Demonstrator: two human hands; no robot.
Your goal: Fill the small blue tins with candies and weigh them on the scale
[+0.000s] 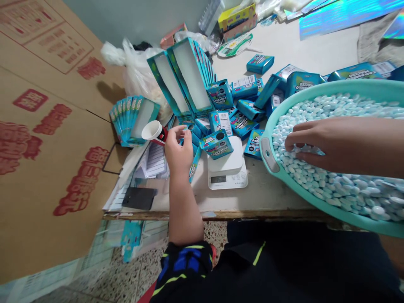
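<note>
Where the left edge of the view is filled, a big brown cardboard carton (47,126) with red print leans beside the pale surface (315,46). Next in size, a teal plastic basin (331,86) sits at the right, overhanging the near edge of the surface and heaped with pale blue and white candies (347,189). The right hand (315,143) lies palm down in that heap, fingertips sunk among the candies; whether it has pinched any I cannot tell. Behind the middle of the surface, 2 fans of flat blue packs (189,71) stand upright, with a clear plastic bag (135,67) just behind them and a lower fan (132,120) to their left. Small blue boxes (246,111) lie scattered between the fans and the basin. A white scale (227,168) stands near the front edge, just left of the basin, and 1 open blue box (216,144) rests on its platform. The left hand (178,151) reaches up from the front edge, well apart from the right, and its fingers are closed on the base of a small white paper cup (153,131), which is tipped with its mouth to the left. A dark phone (139,198) lies flat at the near left corner.
</note>
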